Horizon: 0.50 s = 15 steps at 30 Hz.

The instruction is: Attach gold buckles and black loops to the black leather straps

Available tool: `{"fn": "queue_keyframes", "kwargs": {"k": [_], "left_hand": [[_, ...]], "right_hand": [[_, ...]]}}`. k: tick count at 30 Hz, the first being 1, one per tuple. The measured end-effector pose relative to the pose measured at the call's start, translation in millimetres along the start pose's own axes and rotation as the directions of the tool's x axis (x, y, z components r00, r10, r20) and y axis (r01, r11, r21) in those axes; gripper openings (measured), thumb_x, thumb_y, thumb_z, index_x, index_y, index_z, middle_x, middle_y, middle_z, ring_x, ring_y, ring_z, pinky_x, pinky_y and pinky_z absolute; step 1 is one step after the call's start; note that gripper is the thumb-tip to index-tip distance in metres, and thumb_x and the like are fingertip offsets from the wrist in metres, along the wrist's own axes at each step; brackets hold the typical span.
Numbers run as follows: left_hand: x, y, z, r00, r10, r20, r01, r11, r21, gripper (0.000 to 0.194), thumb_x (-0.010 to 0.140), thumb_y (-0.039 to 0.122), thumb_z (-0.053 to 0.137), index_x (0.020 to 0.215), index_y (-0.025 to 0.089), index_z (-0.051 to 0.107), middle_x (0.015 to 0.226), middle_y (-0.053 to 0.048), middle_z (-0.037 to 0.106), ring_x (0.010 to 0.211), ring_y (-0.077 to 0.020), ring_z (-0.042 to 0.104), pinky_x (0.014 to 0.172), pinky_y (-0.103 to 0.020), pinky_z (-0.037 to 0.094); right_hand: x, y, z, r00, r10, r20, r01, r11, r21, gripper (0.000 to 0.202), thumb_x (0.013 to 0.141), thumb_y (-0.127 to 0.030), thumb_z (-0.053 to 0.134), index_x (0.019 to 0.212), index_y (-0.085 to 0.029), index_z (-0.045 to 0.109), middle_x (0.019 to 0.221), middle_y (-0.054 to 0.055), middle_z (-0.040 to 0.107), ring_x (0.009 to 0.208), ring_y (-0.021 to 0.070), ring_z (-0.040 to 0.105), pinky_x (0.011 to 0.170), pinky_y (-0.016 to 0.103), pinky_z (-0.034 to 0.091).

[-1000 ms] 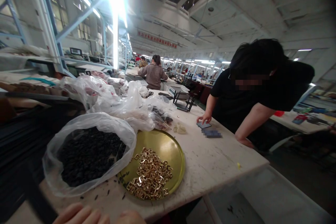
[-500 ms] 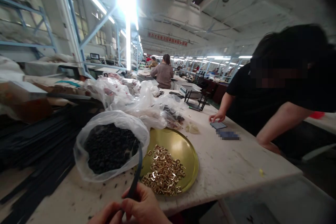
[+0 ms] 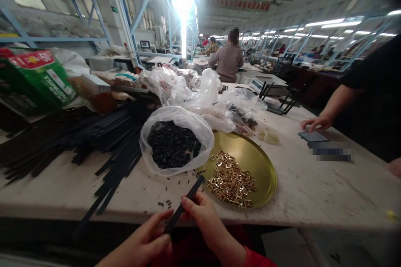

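Observation:
A dark strap (image 3: 184, 205) slants up to the right between my hands at the table's front edge. My left hand (image 3: 150, 238) grips its lower part between thumb and fingers. Higher up, my right hand (image 3: 200, 212) pinches the same strap, with its upper end sticking out past the fingers. Just beyond my hands stands an open plastic bag (image 3: 205, 160) full of small black pieces (image 3: 171, 144). To its right lies a round gold tray (image 3: 266, 175) holding a heap of small gold buckles (image 3: 232, 181).
Many dark straps (image 3: 106, 133) lie piled on the left of the table (image 3: 300, 200). Plastic bags (image 3: 200, 91) and a green box (image 3: 37, 83) are further back. At the right, another person's hand (image 3: 318, 123) touches a flat device (image 3: 313, 136). Small black bits are scattered near the bag.
The view has swung left, so the table's contents appear further right. The strap, curved up past the bag before, now looks straighter and lower between my hands. The green box has come into view.

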<state>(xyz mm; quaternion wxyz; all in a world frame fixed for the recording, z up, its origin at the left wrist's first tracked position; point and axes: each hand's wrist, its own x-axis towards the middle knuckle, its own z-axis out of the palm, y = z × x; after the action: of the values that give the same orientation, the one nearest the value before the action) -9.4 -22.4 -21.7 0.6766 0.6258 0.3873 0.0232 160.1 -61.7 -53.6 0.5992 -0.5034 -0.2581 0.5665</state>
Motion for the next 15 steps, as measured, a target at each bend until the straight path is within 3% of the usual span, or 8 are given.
{"fn": "queue_keyframes", "kwargs": {"k": [2, 3, 7, 9, 11, 13, 15], "left_hand": [[22.1, 18.0, 12.6, 0.999, -0.024, -0.033, 0.021, 0.995, -0.093, 0.068, 0.070, 0.063, 0.045, 0.121, 0.018, 0.040, 0.068, 0.001, 0.055, 0.052, -0.0141, 0.051, 0.050, -0.024, 0.040], [32.3, 24.2, 17.4, 0.998, -0.016, -0.056, 0.012, 0.997, -0.075, 0.063, 0.072, 0.062, 0.042, 0.117, 0.017, 0.042, 0.063, 0.003, 0.050, 0.046, -0.0117, 0.045, 0.045, -0.022, 0.035], [56.0, 32.9, 21.4, 0.990, 0.110, -0.093, -0.103, 0.992, 0.076, 0.042, 0.077, 0.055, 0.038, 0.083, 0.016, 0.052, 0.053, 0.006, 0.035, 0.047, -0.0101, 0.032, 0.044, -0.021, 0.025], [59.6, 33.2, 17.3, 0.993, 0.094, -0.077, -0.087, 0.993, 0.084, 0.041, 0.075, 0.056, 0.037, 0.078, 0.017, 0.050, 0.051, 0.007, 0.032, 0.047, -0.0103, 0.030, 0.044, -0.022, 0.022], [61.5, 34.1, 13.9, 0.996, 0.056, -0.066, -0.052, 0.997, 0.063, 0.042, 0.073, 0.058, 0.036, 0.076, 0.018, 0.048, 0.048, 0.009, 0.029, 0.045, -0.0099, 0.027, 0.043, -0.022, 0.019], [63.9, 36.1, 13.2, 0.996, 0.044, -0.072, -0.041, 0.998, 0.039, 0.043, 0.071, 0.060, 0.035, 0.074, 0.019, 0.047, 0.046, 0.009, 0.028, 0.043, -0.0094, 0.025, 0.042, -0.022, 0.017], [66.9, 38.5, 14.3, 0.997, 0.022, -0.079, -0.022, 1.000, 0.012, 0.044, 0.071, 0.062, 0.035, 0.075, 0.019, 0.047, 0.044, 0.010, 0.027, 0.040, -0.0086, 0.024, 0.041, -0.022, 0.015]], "right_hand": [[-4.4, 4.6, 1.5, 0.998, -0.057, 0.036, 0.061, 0.989, -0.131, 0.035, 0.073, -0.049, 0.060, 0.076, -0.015, 0.059, 0.062, -0.002, 0.055, 0.054, 0.0110, 0.050, 0.053, 0.024, 0.040], [-5.9, 4.8, -2.1, 0.993, -0.105, 0.051, 0.114, 0.967, -0.228, 0.035, 0.077, -0.050, 0.056, 0.075, -0.015, 0.059, 0.062, -0.001, 0.055, 0.057, 0.0121, 0.051, 0.055, 0.024, 0.040], [-1.8, -15.4, -44.5, 0.970, -0.242, 0.030, 0.213, 0.780, -0.589, 0.041, 0.086, -0.050, 0.040, 0.072, -0.016, 0.059, 0.063, 0.001, 0.055, 0.060, 0.0133, 0.052, 0.056, 0.024, 0.040], [8.1, -35.6, -72.6, 0.945, -0.325, -0.025, 0.187, 0.603, -0.776, 0.038, 0.088, -0.045, 0.036, 0.075, -0.017, 0.059, 0.066, 0.002, 0.057, 0.063, 0.0143, 0.054, 0.057, 0.024, 0.041], [24.3, -56.0, -95.4, 0.908, -0.417, -0.033, 0.117, 0.330, -0.937, 0.030, 0.089, -0.035, 0.036, 0.083, -0.018, 0.059, 0.076, 0.004, 0.062, 0.072, 0.0159, 0.057, 0.065, 0.025, 0.043], [46.0, -71.2, -107.8, 0.900, -0.436, -0.023, 0.065, 0.185, -0.981, 0.022, 0.087, -0.026, 0.038, 0.090, -0.017, 0.059, 0.088, 0.007, 0.063, 0.082, 0.0178, 0.057, 0.073, 0.027, 0.043], [69.9, -79.0, -109.6, 0.912, -0.409, -0.006, 0.043, 0.110, -0.993, 0.020, 0.084, -0.020, 0.042, 0.092, -0.016, 0.060, 0.095, 0.009, 0.063, 0.087, 0.0195, 0.057, 0.078, 0.029, 0.041]]}}
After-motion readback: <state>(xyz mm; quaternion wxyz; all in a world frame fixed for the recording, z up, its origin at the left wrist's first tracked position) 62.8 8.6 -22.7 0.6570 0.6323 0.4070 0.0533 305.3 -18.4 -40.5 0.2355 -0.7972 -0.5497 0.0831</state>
